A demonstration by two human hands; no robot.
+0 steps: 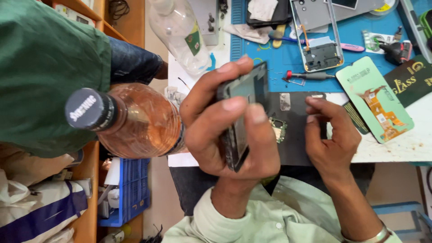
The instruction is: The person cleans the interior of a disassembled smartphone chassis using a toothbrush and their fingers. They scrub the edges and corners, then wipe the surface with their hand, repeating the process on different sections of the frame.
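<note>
My left hand [225, 130] grips a black phone body [243, 114], held on edge and tilted, thumb on its near side and fingers wrapped over the top. My right hand [330, 135] rests its fingertips on a flat black panel [294, 112] lying on the bench just right of the phone. A small green circuit board [279, 128] sits on that panel between my two hands. The lower part of the phone is hidden behind my left palm.
A bottle of brown liquid with a dark cap [130, 119] stands at the left, and a clear bottle [180, 31] behind it. On the blue mat [279, 58] lie a grey phone frame [317, 40], a screwdriver [310, 75] and a green display panel [373, 99]. A person in green [45, 67] is at the left.
</note>
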